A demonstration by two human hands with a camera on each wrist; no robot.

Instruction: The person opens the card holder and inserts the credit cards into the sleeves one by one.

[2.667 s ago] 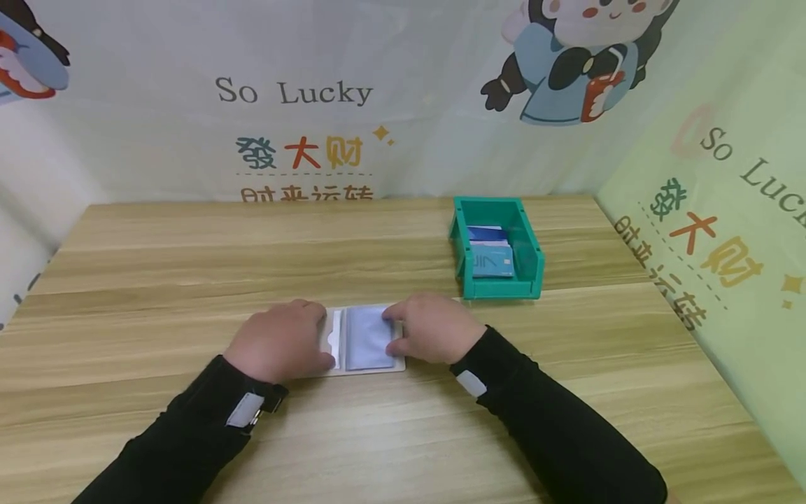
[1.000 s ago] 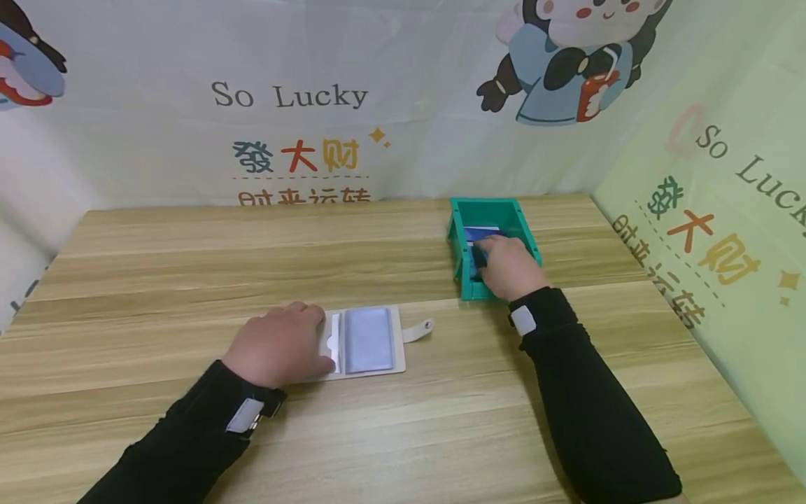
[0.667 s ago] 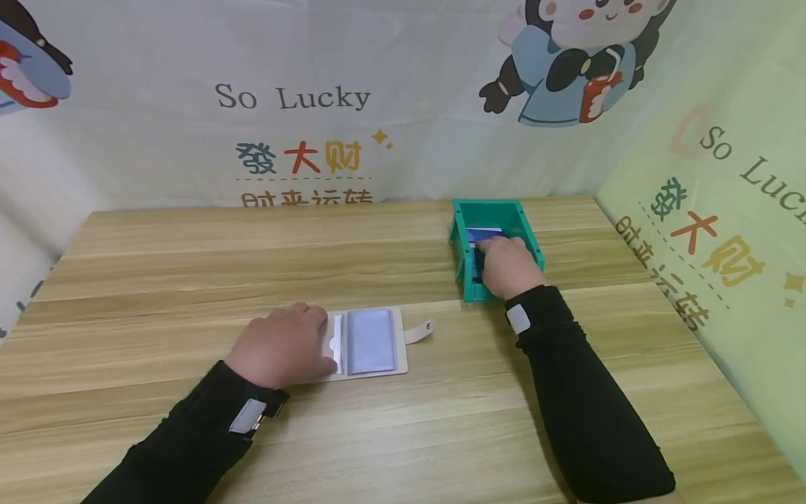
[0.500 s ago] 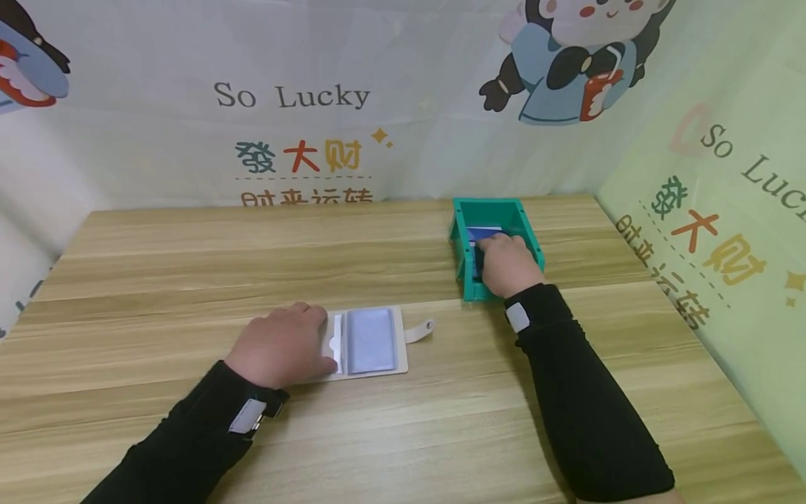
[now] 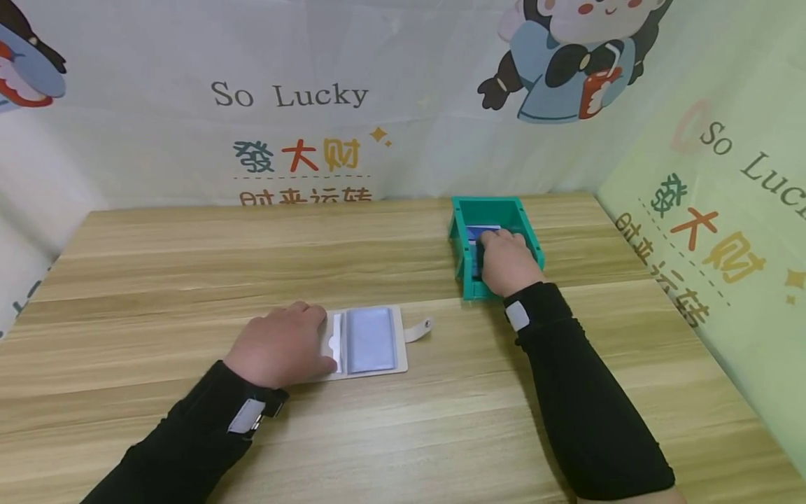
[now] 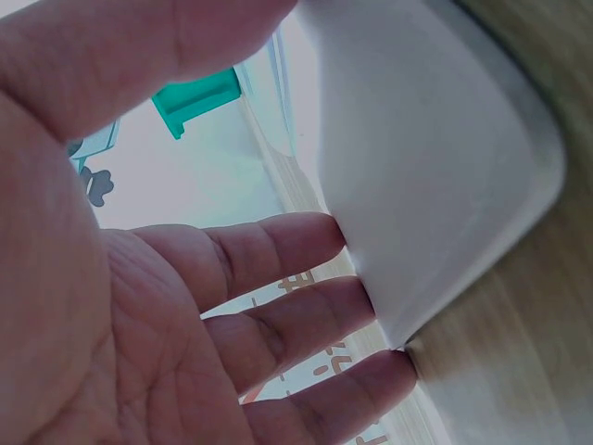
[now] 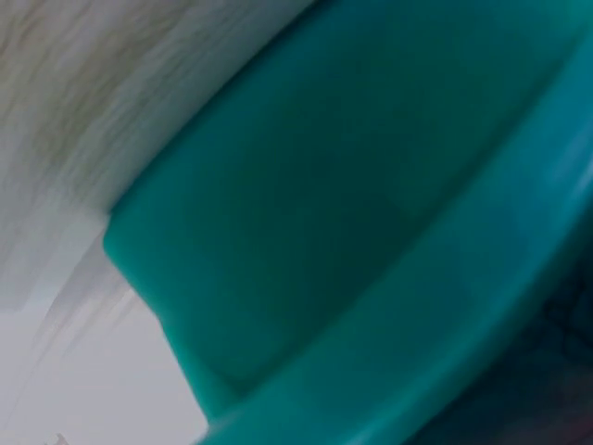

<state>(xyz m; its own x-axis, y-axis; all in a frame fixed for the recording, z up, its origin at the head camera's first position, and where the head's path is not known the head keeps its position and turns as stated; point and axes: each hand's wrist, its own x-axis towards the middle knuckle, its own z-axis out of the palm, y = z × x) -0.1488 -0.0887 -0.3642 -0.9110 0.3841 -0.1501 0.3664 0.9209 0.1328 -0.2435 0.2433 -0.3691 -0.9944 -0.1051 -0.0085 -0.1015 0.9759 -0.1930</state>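
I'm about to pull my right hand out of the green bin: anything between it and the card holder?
Nothing loose is visible there: just the green bin wall, and the strap sticking out from the card holder's right side.

Black sleeves [image 5: 585, 399], pale rectangular wrist patches [image 5: 518, 316]

A wooden table [image 5: 384, 448] lay under the grip, beyond which hung a pale cloth [image 5: 434, 154] with a blue-dressed cartoon figure [image 5: 538, 80], and well to its right hung a greenish printed cloth [image 5: 765, 343].
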